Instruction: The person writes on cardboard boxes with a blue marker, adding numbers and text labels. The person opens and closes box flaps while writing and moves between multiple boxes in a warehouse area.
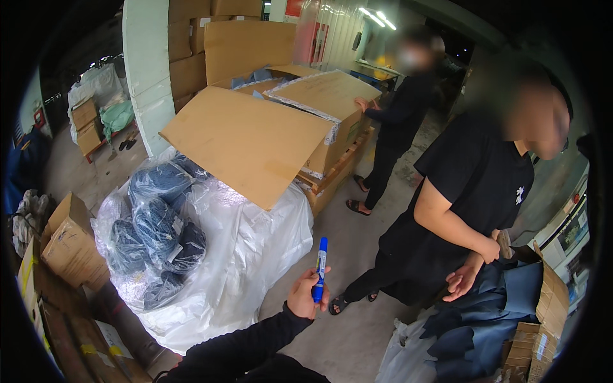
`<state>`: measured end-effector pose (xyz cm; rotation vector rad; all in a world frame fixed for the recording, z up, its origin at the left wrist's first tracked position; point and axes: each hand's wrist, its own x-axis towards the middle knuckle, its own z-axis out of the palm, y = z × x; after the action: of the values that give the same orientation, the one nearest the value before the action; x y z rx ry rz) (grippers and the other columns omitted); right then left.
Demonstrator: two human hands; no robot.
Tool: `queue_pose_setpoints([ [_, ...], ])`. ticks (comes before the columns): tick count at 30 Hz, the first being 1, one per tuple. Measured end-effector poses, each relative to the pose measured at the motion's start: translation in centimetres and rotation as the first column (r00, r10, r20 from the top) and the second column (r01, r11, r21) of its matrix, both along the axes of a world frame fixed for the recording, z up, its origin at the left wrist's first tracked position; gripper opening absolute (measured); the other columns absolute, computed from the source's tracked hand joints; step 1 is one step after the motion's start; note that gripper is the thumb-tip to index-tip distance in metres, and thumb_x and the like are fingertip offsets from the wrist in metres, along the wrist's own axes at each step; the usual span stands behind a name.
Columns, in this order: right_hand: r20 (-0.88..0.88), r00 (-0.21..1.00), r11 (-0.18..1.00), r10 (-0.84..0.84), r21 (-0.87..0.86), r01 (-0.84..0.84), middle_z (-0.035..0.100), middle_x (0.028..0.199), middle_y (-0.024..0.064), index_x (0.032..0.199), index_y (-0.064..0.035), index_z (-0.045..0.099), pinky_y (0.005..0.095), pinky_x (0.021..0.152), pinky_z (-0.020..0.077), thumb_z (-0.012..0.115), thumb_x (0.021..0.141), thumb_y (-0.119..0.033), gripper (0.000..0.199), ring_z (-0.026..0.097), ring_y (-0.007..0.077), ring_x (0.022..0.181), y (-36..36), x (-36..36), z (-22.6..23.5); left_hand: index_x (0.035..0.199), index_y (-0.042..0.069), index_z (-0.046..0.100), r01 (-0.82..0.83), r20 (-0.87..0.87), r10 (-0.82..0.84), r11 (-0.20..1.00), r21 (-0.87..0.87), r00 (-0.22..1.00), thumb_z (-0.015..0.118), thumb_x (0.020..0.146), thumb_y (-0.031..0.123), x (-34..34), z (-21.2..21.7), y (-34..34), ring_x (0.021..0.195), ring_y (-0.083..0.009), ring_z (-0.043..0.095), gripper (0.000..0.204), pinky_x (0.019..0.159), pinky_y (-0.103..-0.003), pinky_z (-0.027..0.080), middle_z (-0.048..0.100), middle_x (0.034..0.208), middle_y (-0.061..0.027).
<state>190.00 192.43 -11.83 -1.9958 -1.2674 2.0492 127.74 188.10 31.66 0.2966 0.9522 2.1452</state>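
My left hand is held out in front of me at the end of a black sleeve. Its fingers are closed around a blue marker pen, which stands nearly upright with its upper part above the grip. Beyond the hand, to the left, a big heap under white plastic sheeting carries clear bags of dark blue material. A large flat cardboard sheet lies over the heap's far side. My right hand does not show.
At right a person in black stands close, beside dark blue cut pieces and an opened carton. Farther back another person touches a big carton on a wooden pallet. Left are a pillar and a cardboard box.
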Motion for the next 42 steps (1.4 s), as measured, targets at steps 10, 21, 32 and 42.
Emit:
queue_pose_setpoints([
  [10, 0.059, 0.996, 0.986, 0.063, 0.151, -0.071, 0.068, 0.106, 0.0082, 0.138, -0.0192, 0.05, 0.0441, 0.075, 0.059, 0.071, 0.096, -0.026, 0.047, 0.067, 0.0211, 0.09, -7.8, 1.1, -1.9, 0.109, 0.01, 0.048, -0.049, 0.037, 0.049, 0.999, -0.003, 0.998, 0.061, 0.094, 0.007, -1.8, -1.3, -1.5, 0.052, -0.0177, 0.055, 0.02, 0.043, -0.033, 0.049, 0.061, 0.075, -0.0114],
  [21, -0.193, 0.929, 0.927, -0.315, -0.273, 0.257, 0.068, 0.108, 0.0089, 0.122, -0.0192, 0.063, 0.0522, 0.081, 0.0544, 0.064, 0.097, -0.041, 0.033, 0.063, 0.0251, 0.095, -6.9, 0.4, -0.3, 0.097, 0.005, 0.061, 0.089, 0.038, -0.088, 0.996, -0.032, 0.995, 0.068, 0.099, 0.022, -1.8, -0.9, -2.0, 0.054, -0.0142, 0.057, 0.018, 0.047, -0.028, 0.047, 0.063, 0.072, -0.0071],
  [32, -0.12, 0.993, 1.0, 0.009, -0.008, -0.01, 0.07, 0.107, 0.0134, 0.115, -0.0173, 0.066, 0.0557, 0.08, 0.0549, 0.066, 0.095, -0.036, 0.028, 0.066, 0.0289, 0.092, -2.7, -6.9, 1.8, 0.121, -0.003, 0.063, 0.194, 0.093, -0.197, 0.98, 0.047, 0.976, 0.043, 0.107, 0.042, -0.8, -0.6, -2.3, 0.044, -0.0188, 0.047, 0.051, 0.045, -0.033, 0.039, 0.052, 0.056, -0.0094],
  [42, -0.102, 0.992, 0.997, 0.071, 0.041, -0.067, 0.072, 0.105, 0.0174, 0.109, -0.0156, 0.069, 0.0589, 0.078, 0.0554, 0.068, 0.093, -0.033, 0.024, 0.069, 0.0325, 0.09, -3.6, -6.9, 1.4, 0.096, 0.01, 0.053, -0.002, 0.052, 0.0, 0.999, 0.044, 0.999, 0.061, 0.098, 0.022, -1.4, -0.7, -2.8, 0.048, -0.0194, 0.054, 0.014, 0.046, -0.032, 0.049, 0.062, 0.077, -0.0098],
])
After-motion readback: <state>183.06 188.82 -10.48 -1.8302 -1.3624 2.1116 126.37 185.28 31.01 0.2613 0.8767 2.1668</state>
